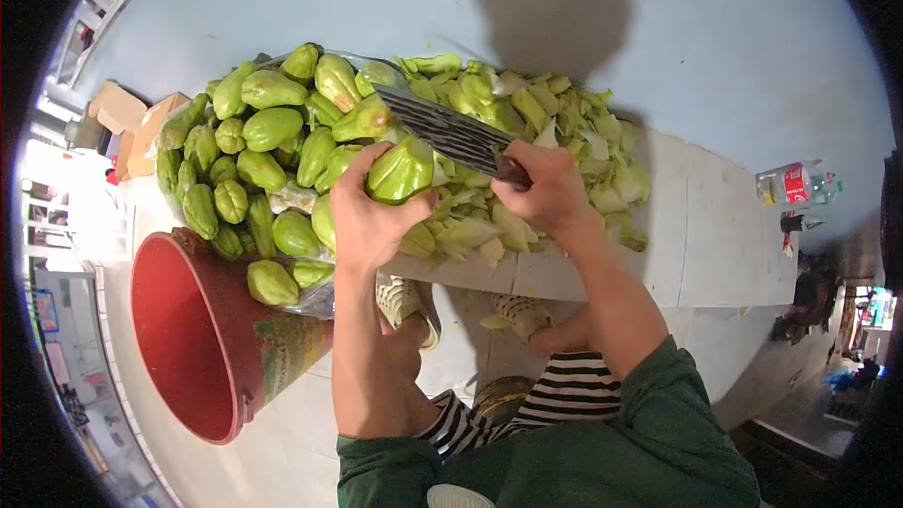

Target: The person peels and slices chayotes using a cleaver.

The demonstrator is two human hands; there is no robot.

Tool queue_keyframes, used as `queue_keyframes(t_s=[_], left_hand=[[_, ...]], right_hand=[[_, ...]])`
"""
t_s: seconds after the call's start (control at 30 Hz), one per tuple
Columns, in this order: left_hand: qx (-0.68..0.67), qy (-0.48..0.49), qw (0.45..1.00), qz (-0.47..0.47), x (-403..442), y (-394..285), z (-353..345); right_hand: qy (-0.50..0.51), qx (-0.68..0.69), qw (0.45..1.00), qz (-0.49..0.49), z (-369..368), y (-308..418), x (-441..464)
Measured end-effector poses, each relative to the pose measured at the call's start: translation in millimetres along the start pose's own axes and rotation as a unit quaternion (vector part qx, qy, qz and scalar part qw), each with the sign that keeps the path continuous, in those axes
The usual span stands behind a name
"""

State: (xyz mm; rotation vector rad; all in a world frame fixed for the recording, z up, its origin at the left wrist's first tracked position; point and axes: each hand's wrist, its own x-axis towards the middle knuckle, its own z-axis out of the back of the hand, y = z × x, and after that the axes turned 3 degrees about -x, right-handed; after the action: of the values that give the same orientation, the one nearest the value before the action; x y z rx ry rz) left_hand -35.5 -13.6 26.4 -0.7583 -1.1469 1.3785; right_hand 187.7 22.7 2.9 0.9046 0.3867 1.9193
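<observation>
My left hand (372, 216) is closed around a green chayote (401, 171) whose side facing the blade looks cut. In my right hand (546, 183) is the handle of a broad, dark-streaked cleaver (447, 132). Its blade slants up and left, just above the held chayote; whether they touch I cannot tell. Whole chayotes (273, 129) lie heaped on plastic to the left of my hands. Behind and to the right spreads a pile of cut pale-green chayote pieces (574, 141), partly hidden by the blade and my right hand.
A large red bucket (202, 339) stands at the lower left, its mouth turned toward the left. An open cardboard box (141, 127) is beyond the heap. Bottles, one with a red label (797, 184), are at the far right on the white tiled ledge (720, 226). My feet are below it.
</observation>
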Motion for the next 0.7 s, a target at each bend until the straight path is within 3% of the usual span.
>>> queue_keyframes(t_s=[0.13, 0.2, 0.33, 0.37, 0.4, 0.47, 0.53, 0.57, 0.6, 0.67, 0.7], left_hand=[[-0.023, 0.005, 1.000, -0.003, 4, 5, 1], [-0.078, 0.034, 0.991, 0.101, 3, -6, 1], [-0.194, 0.037, 0.968, 0.156, 3, 2, 2], [-0.396, -0.007, 0.908, 0.136, 2, -5, 2], [-0.579, -0.049, 0.806, 0.109, 2, -14, 2], [-0.589, -0.063, 0.796, 0.126, 4, -7, 2], [-0.642, -0.024, 0.724, 0.250, 5, 23, 2], [-0.633, 0.017, 0.744, 0.214, 5, 35, 6], [-0.630, 0.014, 0.746, 0.215, 4, 26, 7], [-0.573, -0.027, 0.812, 0.109, 2, -3, 2], [-0.572, -0.014, 0.804, 0.163, 2, 6, 5]], right_hand=[[0.039, 0.007, 0.999, -0.019, 5, 13, 0], [0.034, 0.022, 0.999, -0.013, 4, 13, -1], [0.006, 0.088, 0.993, -0.073, 0, 15, 0], [0.005, 0.089, 0.992, -0.092, 1, 15, 0], [0.005, 0.093, 0.991, -0.091, 0, 13, -2], [-0.005, 0.047, 0.997, -0.068, 0, 9, 0], [-0.007, 0.039, 0.998, -0.054, 0, 10, 0], [-0.012, 0.030, 0.998, -0.047, -1, 10, 0], [-0.011, 0.034, 0.998, -0.047, -2, 9, 0], [-0.021, 0.039, 0.999, 0.012, 1, 9, -2], [-0.022, 0.037, 0.999, 0.011, 2, 8, -2]])
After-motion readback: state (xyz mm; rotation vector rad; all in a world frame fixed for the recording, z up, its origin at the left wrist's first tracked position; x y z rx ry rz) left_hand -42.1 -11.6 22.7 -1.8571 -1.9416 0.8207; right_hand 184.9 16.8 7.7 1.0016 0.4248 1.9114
